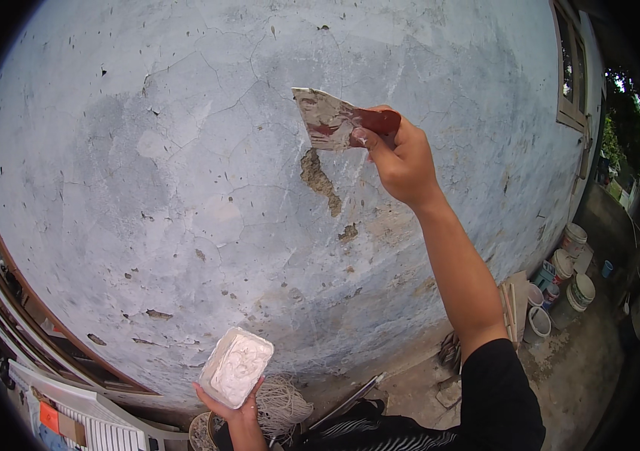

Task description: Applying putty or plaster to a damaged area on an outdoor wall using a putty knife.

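Note:
My right hand (403,161) is closed round the dark red handle of a putty knife (325,120), raised in front of a cracked, pale blue wall (185,180). Dried white filler and reddish smears coat its broad blade. Just below the blade, a hole in the plaster (320,180) bares rough brown material, with a smaller chipped spot (348,232) under it. Low in front of me, my left hand (241,413) grips a white rectangular tub (218,368) from beneath. White putty (246,367) with a swirled surface fills the tub.
Several buckets (538,323) stand along the wall's foot at the right. A framed window (572,68) is at the upper right. A tangle of pale string (282,402) lies below the tub. At lower left are a white slatted chair (106,428) and a brown frame (42,319).

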Demonstrator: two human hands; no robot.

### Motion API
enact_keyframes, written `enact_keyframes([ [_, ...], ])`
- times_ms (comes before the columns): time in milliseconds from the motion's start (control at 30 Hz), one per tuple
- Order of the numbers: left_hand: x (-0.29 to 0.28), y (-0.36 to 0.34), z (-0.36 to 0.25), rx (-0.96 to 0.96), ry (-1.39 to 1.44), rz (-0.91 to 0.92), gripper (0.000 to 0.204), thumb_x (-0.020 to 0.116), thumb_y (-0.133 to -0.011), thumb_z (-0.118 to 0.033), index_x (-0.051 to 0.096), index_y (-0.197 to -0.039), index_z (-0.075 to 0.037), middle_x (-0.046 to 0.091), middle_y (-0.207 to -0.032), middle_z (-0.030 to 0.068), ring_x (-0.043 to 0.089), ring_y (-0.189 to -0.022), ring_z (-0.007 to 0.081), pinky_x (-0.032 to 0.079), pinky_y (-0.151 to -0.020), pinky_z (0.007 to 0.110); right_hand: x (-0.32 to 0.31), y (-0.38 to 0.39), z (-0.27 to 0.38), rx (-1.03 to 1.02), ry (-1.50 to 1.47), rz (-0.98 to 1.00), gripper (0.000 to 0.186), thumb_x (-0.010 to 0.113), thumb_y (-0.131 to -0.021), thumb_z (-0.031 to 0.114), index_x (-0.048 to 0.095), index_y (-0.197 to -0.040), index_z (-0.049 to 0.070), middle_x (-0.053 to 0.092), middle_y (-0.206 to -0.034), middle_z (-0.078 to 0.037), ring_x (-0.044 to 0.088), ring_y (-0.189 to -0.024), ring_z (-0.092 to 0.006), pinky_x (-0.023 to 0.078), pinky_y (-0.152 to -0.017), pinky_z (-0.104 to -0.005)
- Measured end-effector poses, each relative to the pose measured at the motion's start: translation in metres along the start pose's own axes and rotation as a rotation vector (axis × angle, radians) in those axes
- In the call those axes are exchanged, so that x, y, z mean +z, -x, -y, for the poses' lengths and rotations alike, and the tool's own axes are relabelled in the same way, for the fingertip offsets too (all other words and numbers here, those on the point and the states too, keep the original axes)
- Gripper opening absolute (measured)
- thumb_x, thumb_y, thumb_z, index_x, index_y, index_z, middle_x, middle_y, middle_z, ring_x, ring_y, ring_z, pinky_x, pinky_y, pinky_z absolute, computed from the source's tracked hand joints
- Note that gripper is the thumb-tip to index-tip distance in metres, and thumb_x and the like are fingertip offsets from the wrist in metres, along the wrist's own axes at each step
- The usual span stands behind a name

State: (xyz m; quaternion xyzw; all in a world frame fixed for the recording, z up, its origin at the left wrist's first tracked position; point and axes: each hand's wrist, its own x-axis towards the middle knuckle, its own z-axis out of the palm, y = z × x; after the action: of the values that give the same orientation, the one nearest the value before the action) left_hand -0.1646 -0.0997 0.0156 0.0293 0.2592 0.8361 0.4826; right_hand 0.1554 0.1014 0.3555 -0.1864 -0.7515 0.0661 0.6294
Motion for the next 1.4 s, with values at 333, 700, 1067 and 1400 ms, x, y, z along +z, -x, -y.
enact_keyframes([
  [333, -0.007, -0.004, 0.000, 0.008, 0.007, 0.048, 0.098, 0.041, -0.089, -0.084, 0.039, -0.158, -0.014, 0.055, -0.151, 0.0205, 0.066, -0.119, 0.0492, 0.063, -0.069, 0.069, 0.005, 0.012, -0.003, -0.046, -0.090, -0.105, 0.015, 0.066, -0.100, 0.003, 0.068, -0.113, -0.005, 0.076, -0.090, -0.010, 0.065, -0.080, -0.0100, 0.052, -0.074, -0.0271],
  [700, -0.006, -0.006, 0.000, -0.014, 0.013, 0.054, 0.098, 0.040, -0.089, -0.084, 0.040, -0.158, -0.014, 0.055, -0.149, 0.0214, 0.066, -0.118, 0.0506, 0.063, -0.068, 0.069, 0.016, 0.031, -0.012, -0.002, -0.060, -0.195, 0.016, 0.068, -0.101, 0.007, 0.068, -0.112, -0.004, 0.073, -0.085, -0.005, 0.062, -0.075, -0.0067, 0.050, -0.067, -0.0246],
  [1067, -0.013, -0.012, -0.004, 0.000, 0.023, 0.020, 0.097, 0.041, -0.090, -0.083, 0.039, -0.159, -0.015, 0.054, -0.151, 0.0212, 0.065, -0.119, 0.0512, 0.062, -0.071, 0.072, 0.022, 0.039, -0.013, -0.036, 0.029, -0.198, 0.014, 0.068, -0.100, 0.005, 0.068, -0.111, -0.004, 0.070, -0.081, -0.003, 0.058, -0.068, -0.0057, 0.047, -0.061, -0.0229],
  [1400, -0.014, -0.011, -0.014, 0.065, -0.015, -0.057, 0.096, 0.039, -0.091, -0.082, 0.038, -0.159, -0.015, 0.054, -0.152, 0.0187, 0.064, -0.121, 0.0487, 0.063, -0.067, 0.069, 0.021, 0.048, -0.016, -0.055, 0.028, -0.282, 0.013, 0.067, -0.099, 0.003, 0.068, -0.110, -0.004, 0.070, -0.079, -0.004, 0.061, -0.069, -0.0068, 0.048, -0.063, -0.0236],
])
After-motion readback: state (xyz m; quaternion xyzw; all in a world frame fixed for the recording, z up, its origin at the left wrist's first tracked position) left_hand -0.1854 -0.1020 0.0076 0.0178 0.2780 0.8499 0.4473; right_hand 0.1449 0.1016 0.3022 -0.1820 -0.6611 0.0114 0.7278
